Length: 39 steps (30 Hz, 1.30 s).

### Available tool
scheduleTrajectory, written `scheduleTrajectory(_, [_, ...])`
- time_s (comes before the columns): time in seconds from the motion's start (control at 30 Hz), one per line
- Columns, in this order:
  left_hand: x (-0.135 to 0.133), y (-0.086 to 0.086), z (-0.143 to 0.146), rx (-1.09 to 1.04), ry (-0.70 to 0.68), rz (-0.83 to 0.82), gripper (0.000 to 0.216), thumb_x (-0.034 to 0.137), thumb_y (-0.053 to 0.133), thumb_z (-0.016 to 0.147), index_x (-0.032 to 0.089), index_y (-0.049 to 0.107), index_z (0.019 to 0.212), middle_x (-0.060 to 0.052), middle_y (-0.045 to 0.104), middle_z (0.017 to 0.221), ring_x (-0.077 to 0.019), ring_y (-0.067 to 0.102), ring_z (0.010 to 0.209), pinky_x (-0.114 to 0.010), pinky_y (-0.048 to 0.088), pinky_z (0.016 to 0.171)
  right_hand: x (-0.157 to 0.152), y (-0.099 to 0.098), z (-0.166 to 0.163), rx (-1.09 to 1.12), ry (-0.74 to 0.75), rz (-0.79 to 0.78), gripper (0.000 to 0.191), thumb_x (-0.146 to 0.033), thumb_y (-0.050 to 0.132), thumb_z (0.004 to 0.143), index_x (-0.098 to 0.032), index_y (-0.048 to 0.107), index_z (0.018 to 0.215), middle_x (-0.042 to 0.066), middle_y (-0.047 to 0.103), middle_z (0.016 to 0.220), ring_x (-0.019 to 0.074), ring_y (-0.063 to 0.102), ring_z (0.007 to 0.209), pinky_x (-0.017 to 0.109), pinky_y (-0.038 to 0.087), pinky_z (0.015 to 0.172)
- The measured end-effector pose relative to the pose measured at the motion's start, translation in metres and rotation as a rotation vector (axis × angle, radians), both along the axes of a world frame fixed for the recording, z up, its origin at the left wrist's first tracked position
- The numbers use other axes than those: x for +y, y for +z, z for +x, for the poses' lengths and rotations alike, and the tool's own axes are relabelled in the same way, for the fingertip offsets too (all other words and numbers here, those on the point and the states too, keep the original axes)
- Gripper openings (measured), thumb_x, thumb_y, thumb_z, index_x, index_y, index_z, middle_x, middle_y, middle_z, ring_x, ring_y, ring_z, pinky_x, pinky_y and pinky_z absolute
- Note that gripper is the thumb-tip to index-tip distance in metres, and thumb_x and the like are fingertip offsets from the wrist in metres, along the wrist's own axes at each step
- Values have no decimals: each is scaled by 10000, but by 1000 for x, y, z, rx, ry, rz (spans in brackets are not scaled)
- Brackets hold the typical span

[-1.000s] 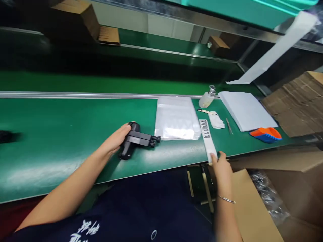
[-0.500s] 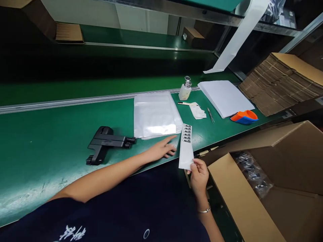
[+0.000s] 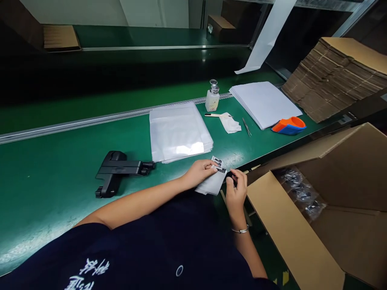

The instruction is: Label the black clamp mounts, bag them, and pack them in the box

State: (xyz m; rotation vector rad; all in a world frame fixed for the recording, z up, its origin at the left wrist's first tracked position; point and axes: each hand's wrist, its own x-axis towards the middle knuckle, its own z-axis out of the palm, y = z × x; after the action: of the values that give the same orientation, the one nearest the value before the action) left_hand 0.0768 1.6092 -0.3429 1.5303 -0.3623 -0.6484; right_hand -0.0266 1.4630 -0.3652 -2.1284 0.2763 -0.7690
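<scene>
My left hand [image 3: 201,172] is closed on a strip of labels [image 3: 213,185], pinching it between thumb and fingers. The strip is white with black printed labels and is bent over at the pinch, its blank part hanging down near the table's front edge. Just right of the strip is my right hand [image 3: 237,191], its fingers half curled and the thumb a little apart from the index finger; I see nothing between them. A stack of clear plastic bags [image 3: 178,129] lies beyond my left hand. To the left, a black T-shaped device [image 3: 119,171] rests on the green table [image 3: 54,165].
A pump bottle [image 3: 212,98], a tissue [image 3: 230,124], tweezers [image 3: 246,127], a white paper stack [image 3: 266,102] and an orange-blue holder [image 3: 289,125] stand at the right. An open carton [image 3: 293,237] with bagged parts is beside my right arm. Flattened cardboard [image 3: 338,80] is stacked behind.
My left hand has moved right and taken hold of the label strip, which now bends over. My right hand has let go of the strip's lower end. The view has shifted slightly.
</scene>
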Motion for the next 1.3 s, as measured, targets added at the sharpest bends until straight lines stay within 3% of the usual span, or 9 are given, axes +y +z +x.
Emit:
scheduleTrajectory(0.23, [16,13,2,-296,-112,184,338,413,583,833,165,701,1031,-35,705,811,-185,622,721,-272,477,681,2,7,7,-192,-21,-324,63,-239,643,862,-284,685,849,43,648,954,244,617,997,543,388,1066])
scheduleTrajectory(0.33, [27,14,-1,-429,-109,179,391,422,518,879,201,667,1165,-82,717,1128,-252,658,990,-341,495,899,-3,13,1,-272,-62,25,88,-277,597,891,-289,651,960,46,638,1033,240,617,1060,556,373,1090])
scheduleTrajectory(0.47, [32,9,-6,-490,-117,196,380,382,494,907,235,631,1229,-68,670,1275,-267,629,1150,-371,465,1015,6,21,18,-111,130,611,572,-369,617,859,-314,367,1370,124,507,1386,249,632,1115,488,505,964])
scheduleTrajectory(0.63, [40,14,-7,-468,-127,227,593,313,513,899,224,375,1469,-105,610,1362,-285,606,1216,-418,463,1036,21,22,72,-68,147,590,739,-329,648,817,-318,239,1432,150,451,1428,133,656,823,330,546,812])
scheduleTrajectory(0.77, [98,35,4,-546,25,420,625,388,475,910,208,341,1494,-95,534,1450,-271,521,1317,-412,408,1103,-3,18,133,-3,49,387,776,-288,624,788,-259,230,1456,176,433,1424,136,638,814,354,523,853])
scheduleTrajectory(0.93, [232,30,33,-616,357,776,537,467,402,895,196,567,1328,-92,551,1429,-308,447,1368,-482,324,1155,-18,18,171,111,-93,49,600,-256,632,729,-130,490,1298,248,347,1482,337,385,1366,539,283,1120])
scheduleTrajectory(1.07, [292,2,25,-473,351,733,573,486,386,880,178,539,1338,-122,496,1458,-284,409,1388,-474,283,1179,29,24,158,-51,11,322,371,-433,549,840,-160,625,1079,186,490,1414,302,434,1354,502,319,1116])
scheduleTrajectory(1.17, [280,-14,-2,-449,528,680,527,397,348,909,143,487,1349,-145,478,1426,-247,402,1377,-463,271,1189,91,27,136,141,344,703,327,-467,571,844,-174,664,955,138,633,1269,286,556,1242,495,382,1072])
scheduleTrajectory(1.3, [240,-25,-32,-425,668,601,472,315,367,930,160,418,1373,-150,420,1453,-231,353,1404,-467,248,1203,163,27,107,346,673,562,221,-410,635,824,-214,658,726,86,664,1238,283,474,1323,497,305,1128])
